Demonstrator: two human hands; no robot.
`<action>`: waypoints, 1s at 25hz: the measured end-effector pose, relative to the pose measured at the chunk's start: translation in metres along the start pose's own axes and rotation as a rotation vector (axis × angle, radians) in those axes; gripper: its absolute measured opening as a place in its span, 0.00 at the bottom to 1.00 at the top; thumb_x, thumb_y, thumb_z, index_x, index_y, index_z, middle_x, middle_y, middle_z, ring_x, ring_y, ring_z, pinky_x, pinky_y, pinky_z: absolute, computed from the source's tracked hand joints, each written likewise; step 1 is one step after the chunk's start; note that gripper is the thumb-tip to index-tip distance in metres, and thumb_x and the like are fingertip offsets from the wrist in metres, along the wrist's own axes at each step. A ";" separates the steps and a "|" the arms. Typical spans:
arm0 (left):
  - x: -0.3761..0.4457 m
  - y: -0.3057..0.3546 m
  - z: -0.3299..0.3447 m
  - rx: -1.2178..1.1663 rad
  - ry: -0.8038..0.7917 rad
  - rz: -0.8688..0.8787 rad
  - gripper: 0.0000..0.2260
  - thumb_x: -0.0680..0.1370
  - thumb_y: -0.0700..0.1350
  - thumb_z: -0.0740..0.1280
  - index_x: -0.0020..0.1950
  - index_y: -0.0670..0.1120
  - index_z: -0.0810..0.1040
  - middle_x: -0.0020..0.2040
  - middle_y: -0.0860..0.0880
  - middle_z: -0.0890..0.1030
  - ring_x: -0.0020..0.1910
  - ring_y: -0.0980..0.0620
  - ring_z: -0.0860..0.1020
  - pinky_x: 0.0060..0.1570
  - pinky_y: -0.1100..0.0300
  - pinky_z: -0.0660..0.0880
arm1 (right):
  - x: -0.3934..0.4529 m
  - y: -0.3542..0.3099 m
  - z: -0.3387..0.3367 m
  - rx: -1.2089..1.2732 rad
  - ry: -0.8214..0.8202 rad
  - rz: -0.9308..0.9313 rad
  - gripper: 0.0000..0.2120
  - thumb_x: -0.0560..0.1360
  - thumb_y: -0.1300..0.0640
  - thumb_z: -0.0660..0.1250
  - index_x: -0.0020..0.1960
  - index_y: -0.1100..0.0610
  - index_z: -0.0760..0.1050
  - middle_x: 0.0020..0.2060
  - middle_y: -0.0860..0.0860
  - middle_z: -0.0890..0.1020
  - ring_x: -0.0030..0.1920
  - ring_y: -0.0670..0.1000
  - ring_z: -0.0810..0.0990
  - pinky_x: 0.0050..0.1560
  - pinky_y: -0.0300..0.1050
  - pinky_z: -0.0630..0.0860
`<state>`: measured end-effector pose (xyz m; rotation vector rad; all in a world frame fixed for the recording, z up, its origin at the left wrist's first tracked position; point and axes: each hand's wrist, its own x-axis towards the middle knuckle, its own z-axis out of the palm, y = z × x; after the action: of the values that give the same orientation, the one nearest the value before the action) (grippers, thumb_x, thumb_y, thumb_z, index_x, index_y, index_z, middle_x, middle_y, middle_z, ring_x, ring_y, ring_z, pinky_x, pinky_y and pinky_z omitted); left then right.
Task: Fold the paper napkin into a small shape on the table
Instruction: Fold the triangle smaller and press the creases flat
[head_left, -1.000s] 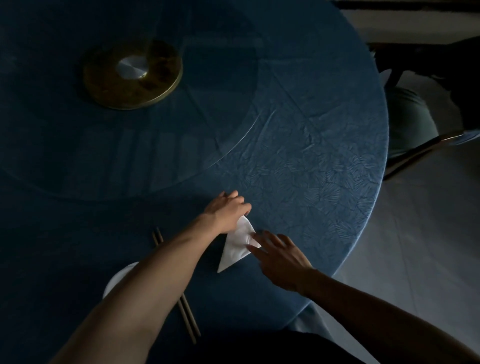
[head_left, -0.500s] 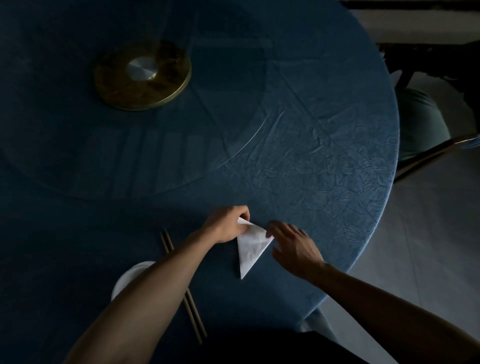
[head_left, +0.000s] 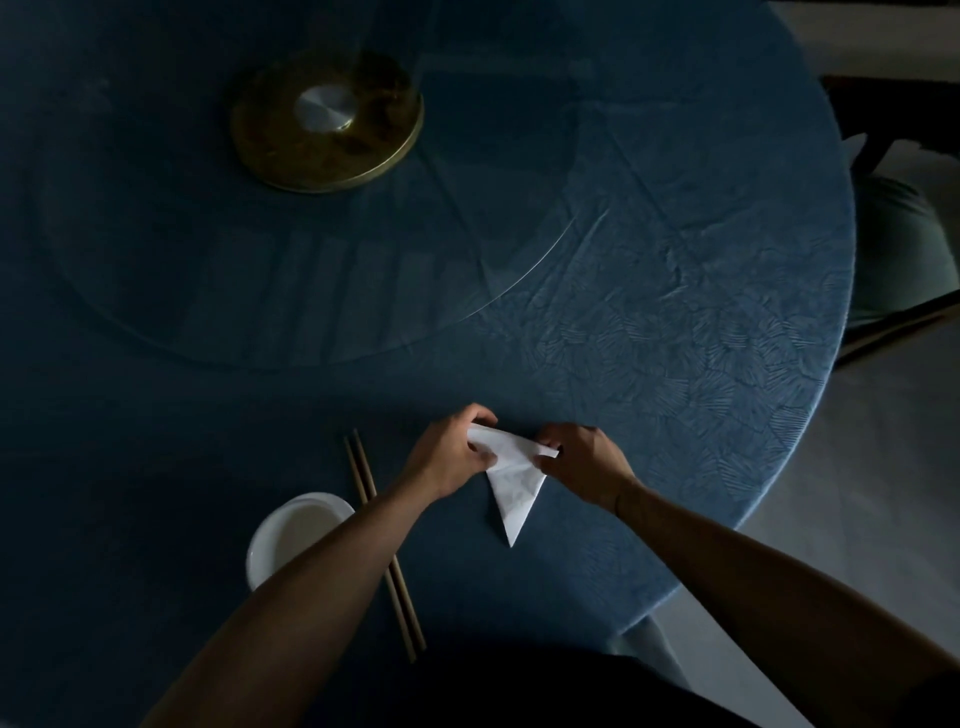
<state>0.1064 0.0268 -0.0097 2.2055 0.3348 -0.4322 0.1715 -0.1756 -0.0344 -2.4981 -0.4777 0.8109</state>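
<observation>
Napkin (head_left: 511, 480) lies folded into a white triangle on the table (head_left: 675, 322) in front of you, its long point aimed back toward your body and its wide edge on the far side. Your left hand (head_left: 449, 457) has the far-left corner of that edge pinched, fingers curled closed over the paper from above and the thumb under it, so the corner looks lifted a little off the cloth. Your right hand (head_left: 584, 460) pinches the far-right corner, its grip closed on a small tab of paper that sticks out between the fingertips. The edge between your two hands looks drawn fairly straight, and the near point rests on the table.

The table is round and covered with a dark blue patterned cloth, creased in places. To the left of the napkin, just beside your left forearm, a pair of chopsticks (head_left: 384, 545) lies side by side, running from the far left toward you. Your left forearm crosses over their middle. A white bowl (head_left: 291, 535) sits to the left of the chopsticks, near them, partly hidden by the same forearm. Well beyond your hands, a clear glass turntable (head_left: 311, 291) covers the middle of the table, with a round brass hub (head_left: 327, 119) at its centre. At the right edge, past the table rim, part of a chair (head_left: 904, 270) shows in the dim light.
</observation>
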 end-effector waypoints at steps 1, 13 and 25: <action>-0.001 0.001 0.003 0.014 0.023 -0.009 0.19 0.69 0.43 0.73 0.59 0.52 0.76 0.53 0.52 0.82 0.49 0.50 0.80 0.50 0.54 0.77 | -0.001 0.000 0.000 -0.009 0.009 -0.006 0.09 0.71 0.47 0.67 0.52 0.44 0.77 0.50 0.45 0.82 0.51 0.51 0.80 0.42 0.44 0.72; -0.036 -0.010 0.027 0.456 0.256 0.396 0.25 0.67 0.37 0.73 0.62 0.51 0.75 0.49 0.51 0.84 0.47 0.47 0.80 0.48 0.53 0.75 | -0.016 0.009 -0.005 -0.048 0.190 -0.138 0.04 0.73 0.53 0.69 0.47 0.47 0.77 0.48 0.46 0.78 0.45 0.50 0.79 0.39 0.46 0.76; -0.040 -0.030 0.036 0.579 0.190 0.605 0.08 0.70 0.39 0.72 0.46 0.50 0.82 0.42 0.51 0.79 0.41 0.49 0.77 0.40 0.54 0.75 | -0.029 0.017 -0.002 -0.172 0.302 -0.283 0.07 0.72 0.57 0.71 0.49 0.49 0.80 0.46 0.48 0.81 0.44 0.52 0.81 0.31 0.47 0.77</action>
<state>0.0519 0.0128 -0.0353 2.7609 -0.4146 0.0285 0.1532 -0.2036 -0.0290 -2.5660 -0.7966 0.2884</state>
